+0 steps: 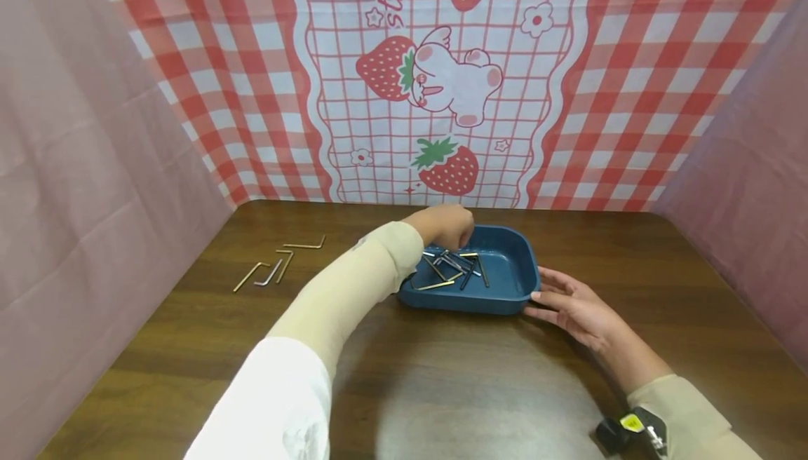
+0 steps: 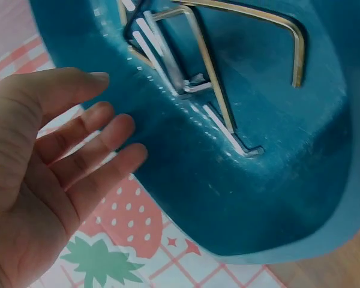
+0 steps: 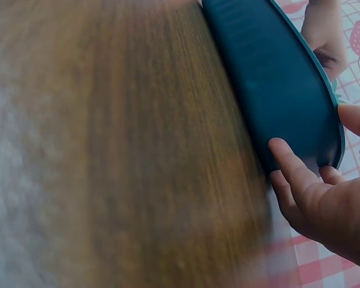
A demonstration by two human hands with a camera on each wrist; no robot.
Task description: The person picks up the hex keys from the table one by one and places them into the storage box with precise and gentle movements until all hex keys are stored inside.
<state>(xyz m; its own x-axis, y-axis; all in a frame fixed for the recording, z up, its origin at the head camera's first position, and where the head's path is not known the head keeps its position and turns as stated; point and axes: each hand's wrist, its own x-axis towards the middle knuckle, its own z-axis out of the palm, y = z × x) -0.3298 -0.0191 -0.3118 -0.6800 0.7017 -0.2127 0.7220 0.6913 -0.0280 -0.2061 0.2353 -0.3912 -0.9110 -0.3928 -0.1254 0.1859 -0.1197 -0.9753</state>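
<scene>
A dark blue rectangular tray sits on the wooden table with several L-shaped hex keys lying crossed inside, gold, silver and black. Over the tray's far left part hovers my left hand. In the left wrist view, that hand's fingers are loosely bent beside the tray wall, with nothing visible between them and the thumb. At the tray's right end, my right hand holds the corner. In the right wrist view, its thumb rests at the rim and a finger presses the outer wall.
More L-shaped hex keys lie apart on the table, left of the tray. A checked strawberry-print cloth hangs behind the table, and plain pinkish cloths close off both sides.
</scene>
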